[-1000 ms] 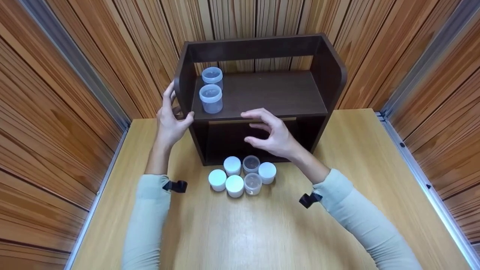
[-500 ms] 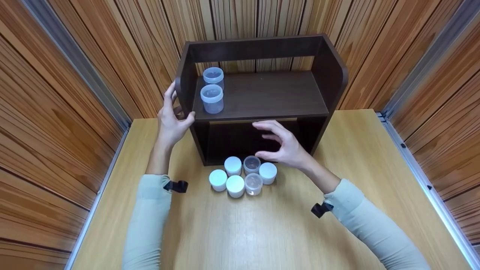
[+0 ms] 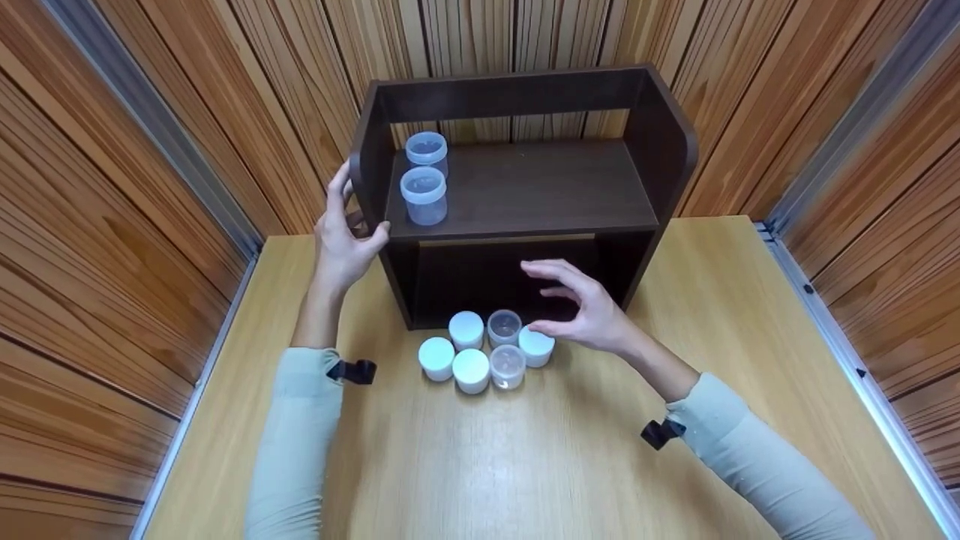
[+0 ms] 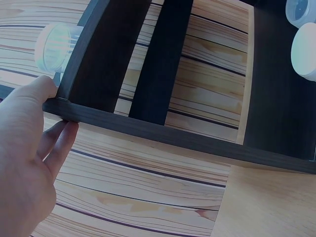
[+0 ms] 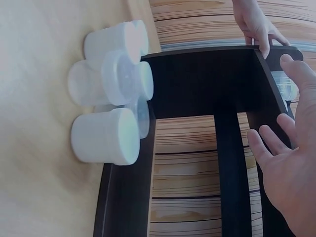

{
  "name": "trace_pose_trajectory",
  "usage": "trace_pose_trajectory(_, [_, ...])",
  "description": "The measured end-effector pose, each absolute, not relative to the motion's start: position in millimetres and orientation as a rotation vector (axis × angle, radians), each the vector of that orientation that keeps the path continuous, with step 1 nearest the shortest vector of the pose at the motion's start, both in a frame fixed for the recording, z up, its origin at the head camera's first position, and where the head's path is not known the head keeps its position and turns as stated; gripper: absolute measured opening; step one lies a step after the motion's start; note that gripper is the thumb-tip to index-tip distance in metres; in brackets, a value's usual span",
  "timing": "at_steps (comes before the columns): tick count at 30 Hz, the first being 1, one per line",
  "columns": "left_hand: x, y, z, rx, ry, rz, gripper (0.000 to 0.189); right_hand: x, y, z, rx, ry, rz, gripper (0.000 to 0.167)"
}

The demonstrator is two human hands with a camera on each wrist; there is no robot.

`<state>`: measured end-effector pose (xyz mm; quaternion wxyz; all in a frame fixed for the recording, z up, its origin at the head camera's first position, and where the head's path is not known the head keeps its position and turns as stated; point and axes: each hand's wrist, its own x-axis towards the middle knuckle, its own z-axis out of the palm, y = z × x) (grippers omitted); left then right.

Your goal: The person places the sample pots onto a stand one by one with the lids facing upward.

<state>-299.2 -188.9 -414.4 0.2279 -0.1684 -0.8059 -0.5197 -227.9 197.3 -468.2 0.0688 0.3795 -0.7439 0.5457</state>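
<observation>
My left hand [image 3: 343, 240] grips the left side panel of a dark brown two-tier shelf [image 3: 540, 187]; in the left wrist view its thumb and fingers lie on opposite faces of the board. Holding nothing, my right hand [image 3: 589, 311] hovers with fingers spread and curved. It partly covers a white lidded jar [image 3: 537, 351] in the head view. Beside that jar stand two clear plastic jars, one nearer [image 3: 508, 367] and one farther [image 3: 503, 324]. Several white jars [image 3: 471, 371] fill the left of this cluster, just before the shelf.
Two translucent jars stand one behind the other at the left of the upper tier, a front jar [image 3: 425, 196] and a rear jar [image 3: 426, 148]. Wood-patterned walls [image 3: 112, 225] enclose the wooden table [image 3: 480, 465] at the back and sides.
My right hand has moved from the upper tier's front edge down, toward me and to the right, to above the white jar. My left hand stays on the side panel.
</observation>
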Motion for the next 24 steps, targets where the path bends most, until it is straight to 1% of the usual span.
trace_pose_trajectory(24, [-299.7,-189.9,-415.3,-0.460,-2.217,-1.461,0.089,-198.2,215.1,-521.5,1.191,-2.380,1.623,0.077])
